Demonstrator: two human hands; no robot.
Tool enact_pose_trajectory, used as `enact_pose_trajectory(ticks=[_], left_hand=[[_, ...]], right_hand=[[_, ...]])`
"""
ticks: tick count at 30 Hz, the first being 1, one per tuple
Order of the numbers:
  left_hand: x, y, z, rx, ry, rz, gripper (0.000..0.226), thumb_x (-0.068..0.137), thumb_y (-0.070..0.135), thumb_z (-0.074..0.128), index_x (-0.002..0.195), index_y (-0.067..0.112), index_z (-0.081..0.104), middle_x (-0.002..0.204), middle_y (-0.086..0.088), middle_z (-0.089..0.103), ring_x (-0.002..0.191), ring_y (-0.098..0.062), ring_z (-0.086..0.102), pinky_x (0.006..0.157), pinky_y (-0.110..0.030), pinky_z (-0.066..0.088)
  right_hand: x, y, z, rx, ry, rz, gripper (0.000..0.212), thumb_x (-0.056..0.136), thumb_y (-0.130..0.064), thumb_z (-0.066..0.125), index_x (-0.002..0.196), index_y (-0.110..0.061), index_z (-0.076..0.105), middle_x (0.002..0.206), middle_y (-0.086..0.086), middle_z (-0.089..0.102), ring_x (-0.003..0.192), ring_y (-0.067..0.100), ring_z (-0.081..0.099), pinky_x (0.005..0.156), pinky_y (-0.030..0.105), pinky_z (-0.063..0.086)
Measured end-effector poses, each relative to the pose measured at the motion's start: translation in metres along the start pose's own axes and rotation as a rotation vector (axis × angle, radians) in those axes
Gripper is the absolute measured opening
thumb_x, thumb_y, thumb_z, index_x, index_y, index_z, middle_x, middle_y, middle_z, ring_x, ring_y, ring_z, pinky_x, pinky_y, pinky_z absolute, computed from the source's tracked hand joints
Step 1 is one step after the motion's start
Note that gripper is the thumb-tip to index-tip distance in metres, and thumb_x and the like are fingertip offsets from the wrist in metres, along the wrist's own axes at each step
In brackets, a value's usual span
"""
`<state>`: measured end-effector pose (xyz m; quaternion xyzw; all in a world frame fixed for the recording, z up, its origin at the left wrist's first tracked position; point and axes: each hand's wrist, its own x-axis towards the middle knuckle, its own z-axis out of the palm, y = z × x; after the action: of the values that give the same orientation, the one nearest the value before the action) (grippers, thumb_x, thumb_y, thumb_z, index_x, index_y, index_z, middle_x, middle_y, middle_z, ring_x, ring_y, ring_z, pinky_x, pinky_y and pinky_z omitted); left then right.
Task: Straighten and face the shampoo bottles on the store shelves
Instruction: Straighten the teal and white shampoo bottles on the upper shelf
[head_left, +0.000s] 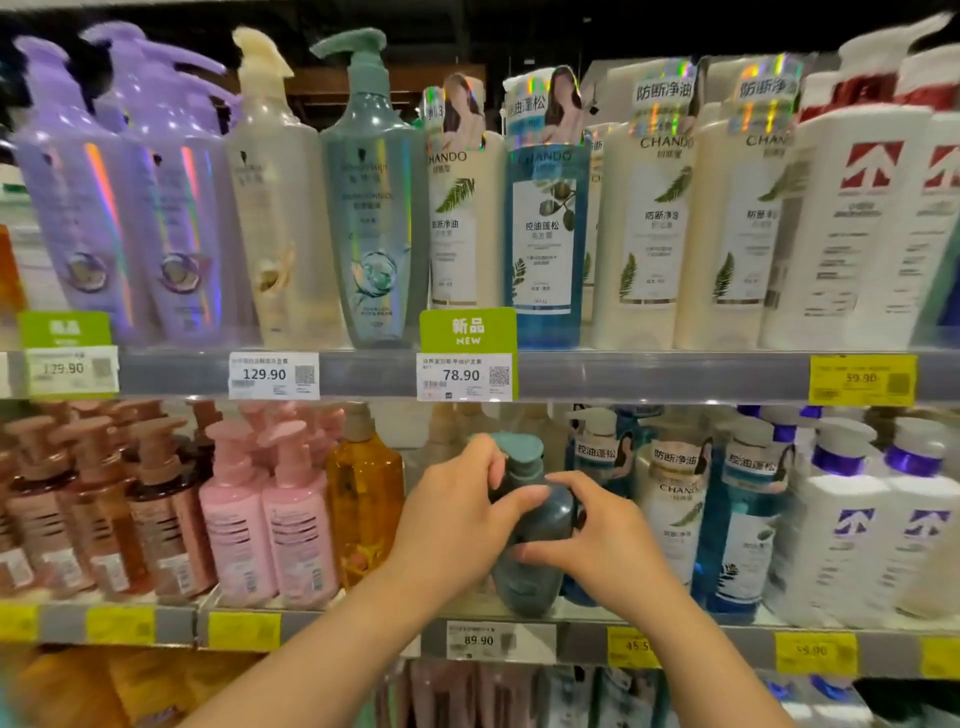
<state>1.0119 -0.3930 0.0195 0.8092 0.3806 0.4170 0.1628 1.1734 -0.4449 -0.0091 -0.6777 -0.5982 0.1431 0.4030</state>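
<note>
Both hands, left hand (457, 514) and right hand (597, 540), curled around teal pump bottle (535, 561) upright on middle shelf (332, 623), between amber bottle (363, 499) and blue bottles. Facing step judged underway; next, label rotated frontward.

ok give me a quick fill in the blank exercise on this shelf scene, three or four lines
1. Both hands, left hand and right hand, hold a dark ____ pump bottle.
2. That bottle stands on the ____ of the two fully visible shelves.
3. The white tag below the held bottle reads ____.
4. Left of the amber bottle stand two ____ pump bottles.

Missing words: teal; lower; 89.90; pink
</note>
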Motion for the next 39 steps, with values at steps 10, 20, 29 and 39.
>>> enact_pose_trajectory(ticks=[10, 20, 29, 39], left_hand=[[-0.005, 0.005, -0.051, 0.011, -0.01, 0.14, 0.04, 0.085, 0.05, 0.065, 0.07, 0.032, 0.033, 0.058, 0.008, 0.047, 0.054, -0.007, 0.042, 0.057, -0.03, 0.039], [0.019, 0.017, -0.15, -0.222, 0.168, 0.36, 0.047, 0.082, 0.069, 0.048, 0.078, 0.022, 0.056, 0.06, 0.0, 0.061, 0.051, -0.017, 0.055, 0.053, -0.034, 0.046], [0.113, 0.001, -0.245, 0.172, 0.561, 0.167, 0.052, 0.087, 0.048, 0.062, 0.128, 0.017, 0.051, 0.129, -0.003, 0.057, 0.114, -0.024, 0.055, 0.086, -0.033, 0.042], [0.17, 0.003, -0.251, 0.356, 0.402, 0.0, 0.079, 0.072, 0.08, 0.048, 0.111, 0.011, 0.049, 0.073, -0.005, 0.068, 0.076, -0.024, 0.068, 0.068, -0.038, 0.052]], right_hand=[[-0.013, -0.039, -0.003, 0.095, 0.1, -0.046, 0.064, 0.043, -0.056, 0.086, 0.1, -0.055, 0.057, 0.093, -0.031, 0.068, 0.085, -0.005, 0.065, 0.077, 0.034, 0.057], [-0.012, -0.121, -0.033, 0.29, 0.073, -0.101, 0.051, 0.05, -0.025, 0.098, 0.091, -0.038, 0.072, 0.09, -0.01, 0.077, 0.084, 0.008, 0.072, 0.084, 0.041, 0.058], [-0.003, -0.177, -0.04, 0.401, 0.089, -0.115, 0.045, 0.059, -0.02, 0.094, 0.1, -0.023, 0.074, 0.091, -0.004, 0.078, 0.085, 0.015, 0.075, 0.076, 0.036, 0.059], [0.003, -0.209, -0.037, 0.487, 0.145, -0.127, 0.046, 0.06, -0.013, 0.092, 0.101, -0.015, 0.072, 0.091, -0.001, 0.078, 0.084, 0.016, 0.075, 0.06, 0.022, 0.054]])
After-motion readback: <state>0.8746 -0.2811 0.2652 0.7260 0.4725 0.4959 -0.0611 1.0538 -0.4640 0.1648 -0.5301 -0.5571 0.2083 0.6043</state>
